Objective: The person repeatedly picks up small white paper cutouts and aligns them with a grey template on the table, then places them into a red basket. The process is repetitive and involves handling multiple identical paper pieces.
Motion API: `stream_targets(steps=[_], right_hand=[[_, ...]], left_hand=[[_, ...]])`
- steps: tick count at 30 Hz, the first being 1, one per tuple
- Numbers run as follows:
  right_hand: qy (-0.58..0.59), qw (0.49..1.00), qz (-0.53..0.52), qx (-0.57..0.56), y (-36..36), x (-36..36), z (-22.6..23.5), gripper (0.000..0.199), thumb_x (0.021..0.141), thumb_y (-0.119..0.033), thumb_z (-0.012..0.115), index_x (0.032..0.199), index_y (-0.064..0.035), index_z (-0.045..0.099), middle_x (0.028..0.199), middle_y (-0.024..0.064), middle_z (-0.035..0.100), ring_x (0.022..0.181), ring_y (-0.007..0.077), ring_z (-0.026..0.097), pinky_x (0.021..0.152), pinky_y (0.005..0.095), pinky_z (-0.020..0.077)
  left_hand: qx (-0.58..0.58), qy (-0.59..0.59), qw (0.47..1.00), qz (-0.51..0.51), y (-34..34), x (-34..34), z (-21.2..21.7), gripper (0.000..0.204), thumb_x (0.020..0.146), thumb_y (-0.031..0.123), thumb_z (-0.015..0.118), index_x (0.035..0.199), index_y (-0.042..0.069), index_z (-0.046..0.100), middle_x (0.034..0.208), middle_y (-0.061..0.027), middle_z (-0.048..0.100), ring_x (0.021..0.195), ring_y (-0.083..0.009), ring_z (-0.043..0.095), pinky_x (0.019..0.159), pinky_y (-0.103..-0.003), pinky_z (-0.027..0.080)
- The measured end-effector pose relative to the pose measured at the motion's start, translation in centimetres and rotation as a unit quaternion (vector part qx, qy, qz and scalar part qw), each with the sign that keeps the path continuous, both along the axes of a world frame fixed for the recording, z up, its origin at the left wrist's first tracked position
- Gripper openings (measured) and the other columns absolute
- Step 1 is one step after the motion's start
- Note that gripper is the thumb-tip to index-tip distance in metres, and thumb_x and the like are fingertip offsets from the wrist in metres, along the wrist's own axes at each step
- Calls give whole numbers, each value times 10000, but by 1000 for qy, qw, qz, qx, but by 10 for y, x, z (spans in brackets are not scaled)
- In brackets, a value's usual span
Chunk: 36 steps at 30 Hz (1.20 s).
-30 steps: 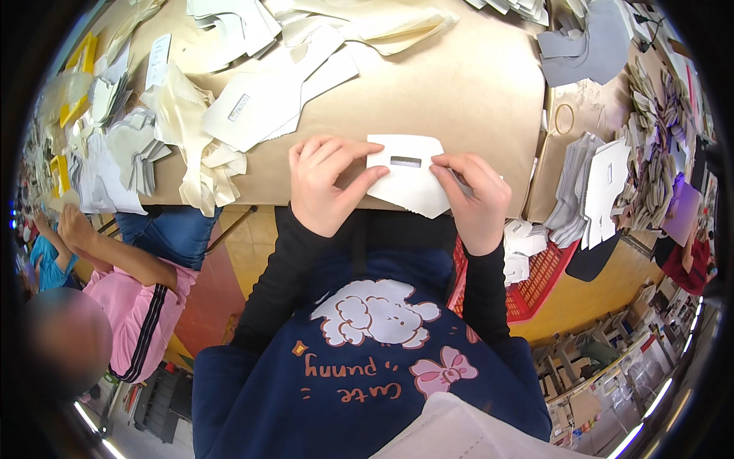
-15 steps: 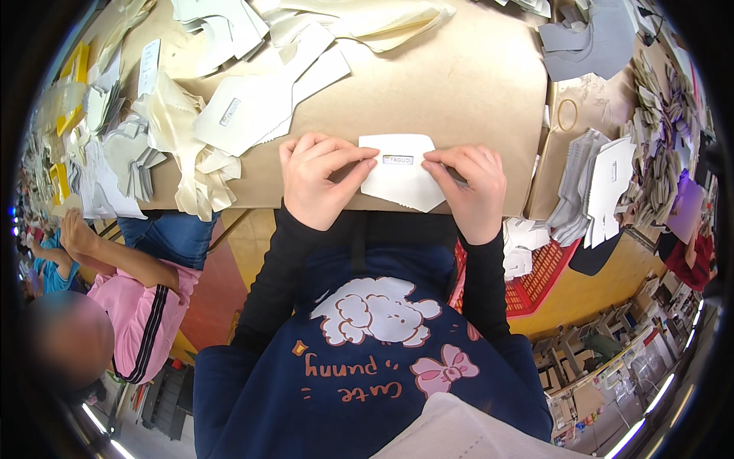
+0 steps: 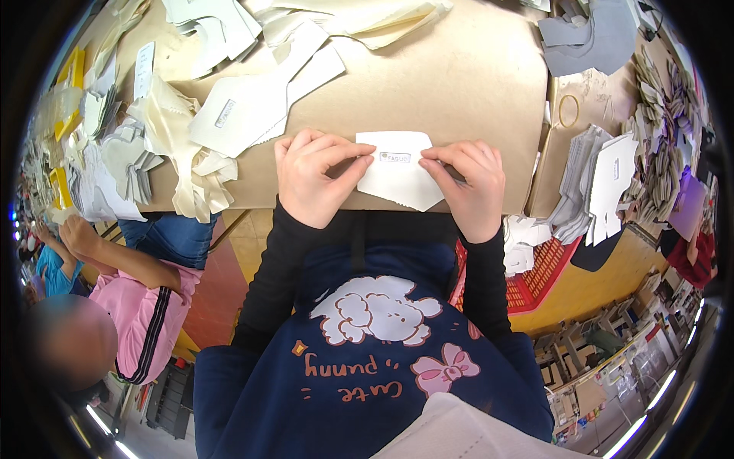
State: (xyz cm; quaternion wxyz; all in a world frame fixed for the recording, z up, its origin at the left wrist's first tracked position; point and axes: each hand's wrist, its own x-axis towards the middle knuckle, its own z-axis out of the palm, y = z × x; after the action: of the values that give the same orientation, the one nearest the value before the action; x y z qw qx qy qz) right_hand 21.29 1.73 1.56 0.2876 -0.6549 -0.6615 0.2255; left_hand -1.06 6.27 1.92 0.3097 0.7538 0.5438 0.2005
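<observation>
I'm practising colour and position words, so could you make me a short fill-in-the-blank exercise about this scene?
1. The flat piece pinched between the left hand and the right hand is coloured ____.
2. The plastic basket below the tabletop is coloured ____.
3. The stripes on the pink shirt are coloured ____.
4. The thin yellow ring lies on the person's ____-hand side.

Missing words: white; red; black; right.

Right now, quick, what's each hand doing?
Left hand: closed, pinching the white piece at its left side.
Right hand: closed, pinching the same piece at its right side.
</observation>
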Motion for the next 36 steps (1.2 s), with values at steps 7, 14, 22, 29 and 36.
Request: stream_targets(steps=[7,14,22,29,36], right_hand=[[-3,1000,0,-4,0,0,0,92,791,-162,814,866,-136,767,782,-35,669,784,170,581,778,328,387],[-7,1000,1,-3,0,-1,0,92,790,-163,815,864,-134,768,772,-37,662,778,170,576,771,328,384],[-9,1000,1,5,-1,-1,-1,90,789,-156,814,863,-136,767,774,-37,660,782,171,579,774,329,387],[-23,1000,3,3,-2,-2,-2,91,787,-156,814,863,-139,766,786,-36,662,793,173,581,780,332,389],[-23,1000,6,-1,-1,-1,-1,88,785,-163,814,854,-144,763,789,-36,661,795,176,579,784,333,393]], left_hand=[[0,7,1000,2,0,0,0,84,801,190,791,882,193,812,793,84,710,836,-127,583,839,-330,321],[-1,12,1000,2,1,1,1,77,809,206,785,880,200,813,787,86,706,833,-126,578,841,-336,316],[-8,18,1000,5,1,2,0,73,807,211,785,874,200,812,772,83,701,827,-127,574,838,-342,314],[-3,21,1000,7,0,3,0,75,808,206,782,877,200,812,771,80,702,826,-129,572,835,-342,315],[2,24,1000,11,-1,4,-1,87,807,197,778,888,205,809,764,82,696,824,-132,570,841,-344,322]])
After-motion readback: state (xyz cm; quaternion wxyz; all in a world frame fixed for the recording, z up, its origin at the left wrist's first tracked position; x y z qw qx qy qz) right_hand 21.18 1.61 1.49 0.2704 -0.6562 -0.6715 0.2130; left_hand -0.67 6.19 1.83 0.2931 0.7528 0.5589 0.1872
